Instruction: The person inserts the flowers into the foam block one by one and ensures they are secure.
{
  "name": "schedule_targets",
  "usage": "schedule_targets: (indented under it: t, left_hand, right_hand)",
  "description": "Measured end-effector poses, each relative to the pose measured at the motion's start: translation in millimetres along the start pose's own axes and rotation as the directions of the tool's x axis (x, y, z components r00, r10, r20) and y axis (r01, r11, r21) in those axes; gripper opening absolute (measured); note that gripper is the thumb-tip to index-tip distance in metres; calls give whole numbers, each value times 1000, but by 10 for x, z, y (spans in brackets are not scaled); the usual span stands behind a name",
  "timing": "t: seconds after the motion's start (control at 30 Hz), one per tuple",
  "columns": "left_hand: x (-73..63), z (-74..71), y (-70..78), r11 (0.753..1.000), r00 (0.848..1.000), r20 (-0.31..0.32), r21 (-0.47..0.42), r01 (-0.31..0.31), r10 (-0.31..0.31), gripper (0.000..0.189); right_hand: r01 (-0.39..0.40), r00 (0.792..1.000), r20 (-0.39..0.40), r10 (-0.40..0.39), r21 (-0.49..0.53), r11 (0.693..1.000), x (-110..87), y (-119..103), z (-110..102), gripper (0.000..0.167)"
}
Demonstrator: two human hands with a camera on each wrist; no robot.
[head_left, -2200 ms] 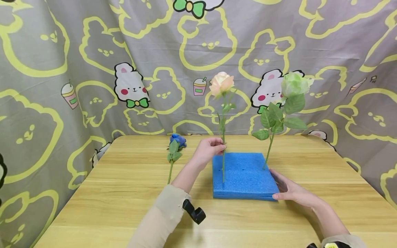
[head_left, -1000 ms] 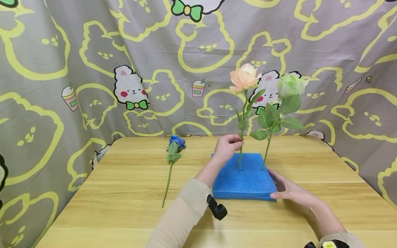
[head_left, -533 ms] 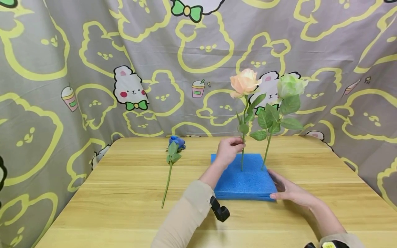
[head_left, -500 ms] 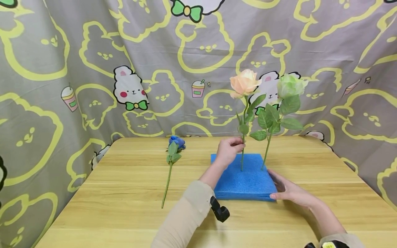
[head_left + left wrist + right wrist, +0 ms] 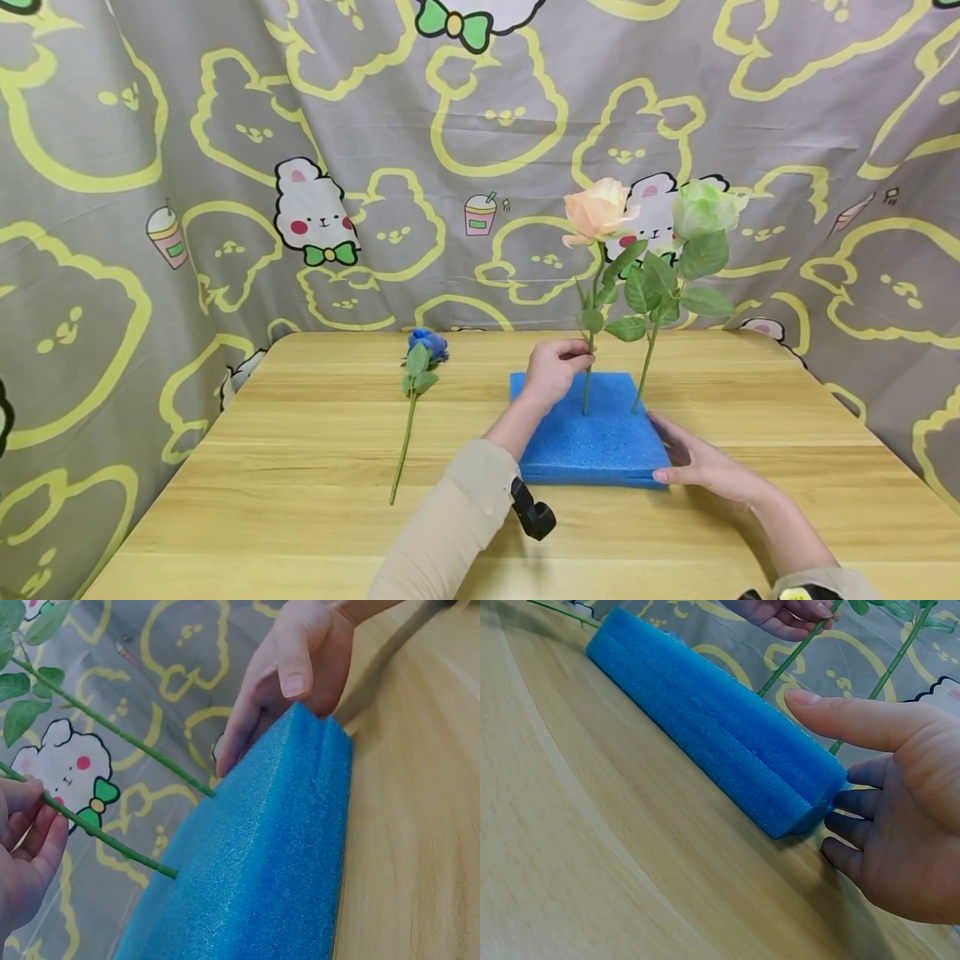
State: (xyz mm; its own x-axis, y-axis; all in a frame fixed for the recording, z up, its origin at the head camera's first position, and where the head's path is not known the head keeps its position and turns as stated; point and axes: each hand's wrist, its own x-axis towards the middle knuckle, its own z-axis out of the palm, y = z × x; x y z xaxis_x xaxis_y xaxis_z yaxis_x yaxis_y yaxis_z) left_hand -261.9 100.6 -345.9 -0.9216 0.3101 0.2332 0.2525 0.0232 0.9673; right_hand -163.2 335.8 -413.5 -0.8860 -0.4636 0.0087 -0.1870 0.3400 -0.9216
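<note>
In the head view my left hand [image 5: 553, 371] pinches the stem of a peach rose [image 5: 597, 210] between thumb and fingers. That stem stands nearly upright, its lower end in a blue foam block [image 5: 592, 450]. To its right a pale green rose [image 5: 707, 208] leans slightly outward, also stuck in the foam. My right hand [image 5: 708, 462] rests against the block's right side, thumb at the front corner; the right wrist view shows its fingers [image 5: 855, 802] fairly straight at the block's end. Both stems [image 5: 112, 841] enter the foam top in the left wrist view.
A blue rose [image 5: 427, 343] with a long stem lies on the wooden table [image 5: 300, 500], left of the block. Behind the table hangs a grey curtain [image 5: 390, 108] with yellow cartoon outlines. A black wrist mount [image 5: 532, 510] juts from the left sleeve.
The peach rose and my left hand have moved right, from the block's front left to beside the green rose. Over the last half second both sank slightly. The right hand has stayed at the block.
</note>
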Motion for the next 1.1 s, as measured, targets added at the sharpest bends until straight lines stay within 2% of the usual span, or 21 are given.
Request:
schedule_targets:
  t: [0.27, 0.93, 1.1]
  left_hand:
    - [5, 9, -16, 999, 1000, 17, 42, -1, 1, 16]
    - [-6, 24, -121, 997, 996, 45, 9, 70, -71, 14]
    - [-16, 30, -134, 996, 996, 47, 43, 79, -81, 14]
  right_hand:
    - [27, 1000, -6, -27, -20, 999, 8, 12, -5, 83]
    - [2, 1000, -4, -2, 3, 1000, 3, 5, 5, 83]
    - [5, 1000, -2, -5, 9, 1000, 2, 1, 7, 83]
